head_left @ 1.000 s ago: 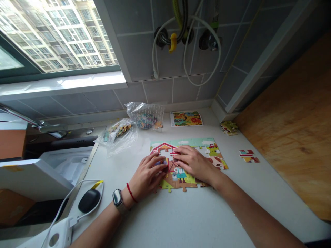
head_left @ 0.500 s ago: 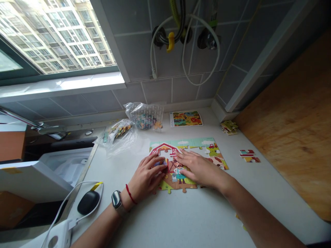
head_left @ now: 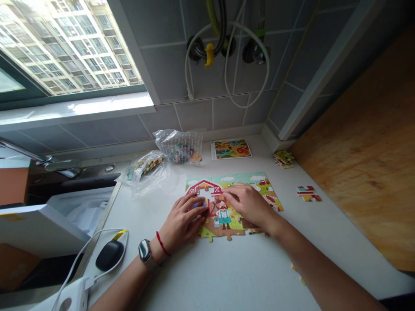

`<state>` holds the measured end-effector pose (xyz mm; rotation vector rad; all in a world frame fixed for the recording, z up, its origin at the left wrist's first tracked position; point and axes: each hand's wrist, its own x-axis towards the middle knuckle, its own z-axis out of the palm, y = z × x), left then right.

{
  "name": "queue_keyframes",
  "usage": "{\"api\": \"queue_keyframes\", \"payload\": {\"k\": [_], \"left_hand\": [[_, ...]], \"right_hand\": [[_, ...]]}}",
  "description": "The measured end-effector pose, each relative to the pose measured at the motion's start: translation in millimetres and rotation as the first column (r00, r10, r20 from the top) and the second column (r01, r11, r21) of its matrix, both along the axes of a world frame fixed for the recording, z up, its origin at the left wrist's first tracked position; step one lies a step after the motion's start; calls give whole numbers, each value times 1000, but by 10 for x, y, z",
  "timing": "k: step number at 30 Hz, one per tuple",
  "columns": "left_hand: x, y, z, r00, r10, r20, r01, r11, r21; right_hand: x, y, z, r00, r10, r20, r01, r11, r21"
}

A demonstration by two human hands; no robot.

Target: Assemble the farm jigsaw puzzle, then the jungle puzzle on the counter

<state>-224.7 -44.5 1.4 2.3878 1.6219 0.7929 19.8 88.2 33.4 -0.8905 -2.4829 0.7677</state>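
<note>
A partly joined jigsaw puzzle [head_left: 223, 233] lies on the white counter, showing a red barn roof, a farmer in a teal apron, clouds and a small tractor. Resting on its left edge, my left hand [head_left: 184, 218] has its fingers spread and laid over the pieces, hiding some of them. My right hand [head_left: 253, 205] is over the puzzle's middle, its thumb and forefinger drawn together on a puzzle piece [head_left: 216, 190] at the right end of the roof. Its palm hides part of the picture. A gap shows below the roof.
Two clear bags [head_left: 178, 144] of pieces lie at the back left, beside a picture card [head_left: 231, 149]. Loose pieces sit in a pile [head_left: 284, 159] and a joined pair [head_left: 309, 194] on the right. A black case [head_left: 110, 255] with a white cable is at left.
My right hand has lifted from lying flat and its fingers have bent and drawn together near the roof, baring more of the farmer. My left hand stays in place. The view has shifted slightly.
</note>
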Motion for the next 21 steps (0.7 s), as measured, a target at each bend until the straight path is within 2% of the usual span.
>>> {"api": "queue_keyframes", "payload": {"k": [3, 9, 12, 15, 18, 21], "left_hand": [[5, 0, -5, 1000, 0, 4, 0, 1000, 8], [-33, -2, -38, 1000, 30, 8, -30, 999, 29], [-73, 10, -64, 996, 82, 25, -83, 995, 58], [-98, 28, -72, 992, 116, 53, -120, 989, 84], [-98, 39, -53, 991, 104, 84, -113, 987, 115], [-81, 39, -32, 991, 85, 100, -99, 985, 142]], "right_hand": [[-2, 43, -31, 971, -180, -155, 179, 984, -20], [53, 134, -6, 933, -260, -247, 251, 965, -71], [89, 187, 115, 896, -331, -295, 306, 943, -128], [161, 248, 321, 850, -387, -357, 351, 922, -163], [308, 357, 528, 852, -386, -353, 380, 921, -90], [565, 576, 622, 889, -400, -221, 415, 910, 22]]}}
